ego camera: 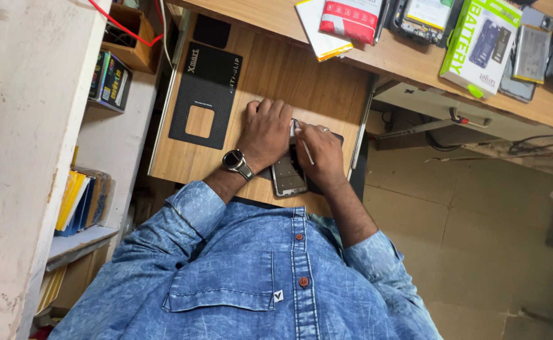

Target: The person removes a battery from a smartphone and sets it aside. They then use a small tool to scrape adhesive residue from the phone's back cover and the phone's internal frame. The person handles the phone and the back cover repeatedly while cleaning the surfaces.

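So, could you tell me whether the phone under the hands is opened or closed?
Opened: the grey slab phone shows bare internal parts, no cover.

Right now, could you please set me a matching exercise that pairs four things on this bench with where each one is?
Things:
1. wristwatch
2. opened phone
3. black mat
4. green and white box

Places:
A. on the upper shelf, far right
B. on the left hand wrist
C. flat on the pull-out board, left of the hands
D. under both hands, near the board's front edge

Pairs: 1-B, 2-D, 3-C, 4-A
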